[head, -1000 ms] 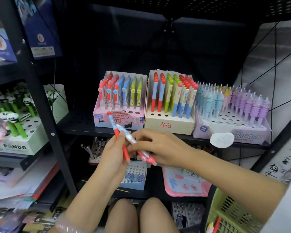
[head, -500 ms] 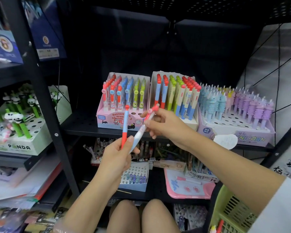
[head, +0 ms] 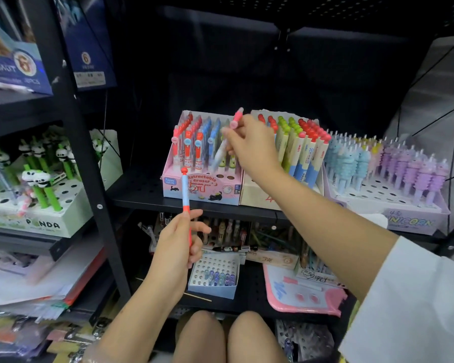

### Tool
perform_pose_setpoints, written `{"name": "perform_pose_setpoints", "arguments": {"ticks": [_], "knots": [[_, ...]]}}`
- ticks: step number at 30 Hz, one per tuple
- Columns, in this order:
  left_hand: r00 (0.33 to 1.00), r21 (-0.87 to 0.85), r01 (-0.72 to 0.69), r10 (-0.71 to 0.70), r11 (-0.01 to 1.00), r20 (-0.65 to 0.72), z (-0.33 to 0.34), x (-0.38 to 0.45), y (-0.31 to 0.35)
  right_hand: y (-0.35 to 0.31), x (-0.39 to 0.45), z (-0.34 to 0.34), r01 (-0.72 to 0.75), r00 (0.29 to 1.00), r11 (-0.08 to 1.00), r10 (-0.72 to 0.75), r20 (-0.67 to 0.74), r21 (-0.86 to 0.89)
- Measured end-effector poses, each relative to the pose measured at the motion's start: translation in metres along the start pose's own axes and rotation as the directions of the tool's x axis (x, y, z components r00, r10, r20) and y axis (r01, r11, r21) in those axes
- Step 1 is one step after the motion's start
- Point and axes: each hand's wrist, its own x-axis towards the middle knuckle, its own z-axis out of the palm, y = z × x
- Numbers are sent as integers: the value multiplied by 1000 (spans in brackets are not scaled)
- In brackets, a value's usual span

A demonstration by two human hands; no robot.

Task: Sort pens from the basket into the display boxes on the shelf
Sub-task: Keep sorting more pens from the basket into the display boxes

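My right hand (head: 249,145) pinches a white pen with a pink top (head: 226,141) and holds it tilted over the right rows of the pink "Retractable eraser" display box (head: 202,187) on the shelf. Below the shelf edge, my left hand (head: 178,244) grips a blue-and-red pen (head: 186,195) upright, its red cap level with the front of that box. A cream display box (head: 257,192) with red, green and blue pens stands to the right of the pink one. The basket is not visible.
A lilac "Unicorn" box (head: 409,221) of blue and purple pens fills the shelf's right end. A "Panda" pen box (head: 37,224) sits on the left rack behind a black post (head: 89,179). Lower shelf holds a small white pen box (head: 212,286) and a pink board (head: 307,294).
My right hand has lifted the pink-topped pen away from the left hand, up and over the pink box. The left hand stays low with the blue-and-red pen upright.
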Motion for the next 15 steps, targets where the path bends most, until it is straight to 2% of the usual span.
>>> {"name": "perform_pose_setpoints", "arguments": {"ticks": [3, 7, 11, 15], "knots": [[1000, 6, -29, 29, 1000, 11, -3, -1, 2, 12, 0, 19, 1, 991, 988, 21, 135, -156], [998, 69, -57, 55, 996, 27, -8, -1, 3, 12, 9, 26, 9, 991, 947, 35, 128, -322], [995, 130, -103, 99, 986, 31, -7, -2, 3, 10, 13, 35, 21, 949, 887, 127, 287, -462], [993, 139, -122, 121, 983, 17, -9, -4, 3, 10, 8, 34, 24, 933, 836, 178, 313, -547]]}}
